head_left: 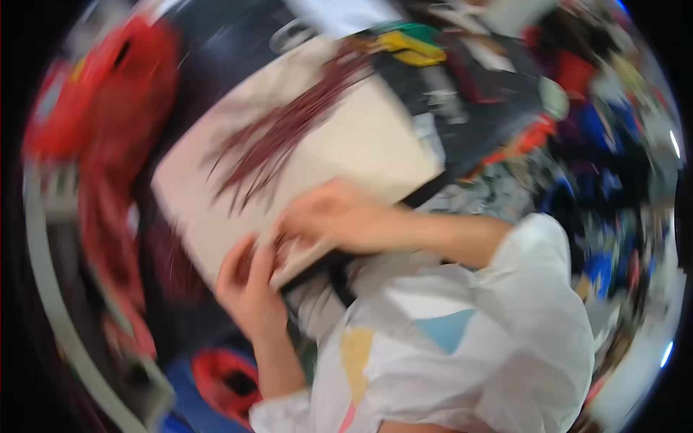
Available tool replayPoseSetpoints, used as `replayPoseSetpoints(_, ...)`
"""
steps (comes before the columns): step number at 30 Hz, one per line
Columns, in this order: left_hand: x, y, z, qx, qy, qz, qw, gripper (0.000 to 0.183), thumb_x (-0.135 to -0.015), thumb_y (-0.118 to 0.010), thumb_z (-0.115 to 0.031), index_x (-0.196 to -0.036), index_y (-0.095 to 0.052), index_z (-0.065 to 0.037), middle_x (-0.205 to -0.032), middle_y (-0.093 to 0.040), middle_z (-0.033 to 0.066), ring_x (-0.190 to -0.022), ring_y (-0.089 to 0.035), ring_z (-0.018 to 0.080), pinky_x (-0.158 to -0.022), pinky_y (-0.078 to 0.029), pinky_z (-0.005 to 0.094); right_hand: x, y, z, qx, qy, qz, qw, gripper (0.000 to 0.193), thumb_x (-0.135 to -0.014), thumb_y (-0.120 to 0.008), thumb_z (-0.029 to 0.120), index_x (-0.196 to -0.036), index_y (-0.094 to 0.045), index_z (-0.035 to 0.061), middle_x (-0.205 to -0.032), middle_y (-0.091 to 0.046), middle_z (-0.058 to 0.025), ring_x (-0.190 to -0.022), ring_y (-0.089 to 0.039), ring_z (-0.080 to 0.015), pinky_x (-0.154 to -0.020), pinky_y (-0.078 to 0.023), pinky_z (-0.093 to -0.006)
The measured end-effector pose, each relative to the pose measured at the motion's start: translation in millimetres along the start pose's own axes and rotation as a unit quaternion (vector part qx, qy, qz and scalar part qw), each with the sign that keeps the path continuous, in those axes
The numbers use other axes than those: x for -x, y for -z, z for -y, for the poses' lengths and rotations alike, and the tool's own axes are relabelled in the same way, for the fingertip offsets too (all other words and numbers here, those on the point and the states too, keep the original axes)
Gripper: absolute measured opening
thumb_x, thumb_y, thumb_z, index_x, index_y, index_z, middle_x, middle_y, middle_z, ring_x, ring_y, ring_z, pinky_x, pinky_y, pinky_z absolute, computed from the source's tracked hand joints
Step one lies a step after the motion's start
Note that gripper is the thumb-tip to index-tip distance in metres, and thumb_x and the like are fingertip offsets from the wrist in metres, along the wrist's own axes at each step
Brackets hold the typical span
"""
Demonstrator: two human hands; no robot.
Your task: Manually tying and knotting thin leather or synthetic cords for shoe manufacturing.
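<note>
A bundle of thin dark red strands (289,133) lies diagonally across a cream-coloured board (368,137) on a dark table. At the board's near edge my left hand (254,289) has its fingers curled towards my right hand. Just beside it, my right hand (332,216) is bent in with its fingertips together. The two hands nearly meet, close to the near ends of the strands. Motion blur smears the fingers, and whatever small thing they pinch cannot be made out.
A large red bag-like thing (119,94) hangs along the left side. At the back lie a yellow and green cloth-like item (411,47), a white sheet (346,14) and small tools. Blurred clutter (599,130) fills the right. A red object (227,382) sits at lower left.
</note>
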State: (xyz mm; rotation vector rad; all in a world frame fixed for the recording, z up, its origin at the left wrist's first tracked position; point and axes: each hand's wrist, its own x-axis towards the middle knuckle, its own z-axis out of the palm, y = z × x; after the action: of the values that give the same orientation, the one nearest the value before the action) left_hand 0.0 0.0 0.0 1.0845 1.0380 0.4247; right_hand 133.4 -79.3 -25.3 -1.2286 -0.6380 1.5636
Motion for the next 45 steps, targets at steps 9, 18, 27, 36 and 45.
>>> replayPoseSetpoints(9, -48, 46, 17, 0.202, -0.025, -0.009, 0.979, 0.025, -0.081, -0.056, 0.0, -0.105, -0.054, 0.008, -0.085, -0.062, 0.0146, -0.072, -0.064, 0.0214, -0.062, -0.052, 0.0254, -71, 17, 12, 0.055, 0.067, -0.066, 0.994, 0.017, -0.08, -0.063, 0.014, -0.086, -0.063, -0.0026, -0.072, -0.062, -0.0044, -0.061, -0.057, -0.0062, -0.058, -0.047, -0.0186)
replayPoseSetpoints(18, -48, 46, 37, 0.1, -0.071, -0.022, 0.992, 0.02, -0.081, -0.058, -0.003, -0.098, -0.057, 0.008, -0.08, -0.063, 0.014, -0.07, -0.065, 0.0205, -0.058, -0.053, 0.0248, -73, 22, 8, 0.011, 0.014, -0.038, 0.999, 0.019, -0.082, -0.061, 0.018, -0.084, -0.063, -0.0014, -0.071, -0.061, -0.0038, -0.06, -0.056, -0.0068, -0.057, -0.047, -0.0192)
replayPoseSetpoints(27, -56, 55, 31, 0.054, -0.035, 0.075, 0.995, 0.016, -0.082, -0.057, -0.003, -0.094, -0.06, 0.006, -0.083, -0.063, 0.0142, -0.067, -0.063, 0.019, -0.063, -0.052, 0.0261, -75, 14, 7, 0.06, -0.025, -0.009, 0.998, 0.015, -0.082, -0.06, 0.014, -0.084, -0.063, -0.0005, -0.073, -0.061, -0.0035, -0.065, -0.056, -0.0069, -0.059, -0.046, -0.0197)
replayPoseSetpoints(36, -85, 137, 4, -0.532, -0.36, -0.308, 0.702, 0.016, -0.077, -0.064, -0.009, -0.092, -0.065, -0.005, -0.093, -0.06, 0.0081, -0.086, -0.055, 0.0227, -0.073, -0.044, 0.0306, -136, 79, 24, 0.603, 0.412, -0.21, 0.65, 0.009, -0.07, -0.067, 0.013, -0.077, -0.065, 0.0081, -0.075, -0.059, -0.0025, -0.075, -0.052, -0.0194, -0.067, -0.039, -0.0304)
replayPoseSetpoints(45, -119, 74, 0, -0.453, -0.562, -0.199, 0.663, 0.027, -0.064, -0.071, -0.002, -0.09, -0.064, -0.003, -0.072, -0.055, 0.0063, -0.059, -0.049, 0.0197, -0.051, -0.041, 0.0292, -143, 60, 50, 0.66, 0.471, -0.171, 0.56, 0.005, -0.066, -0.065, 0.01, -0.07, -0.063, 0.0122, -0.075, -0.059, 0.0024, -0.084, -0.054, -0.0164, -0.081, -0.032, -0.0375)
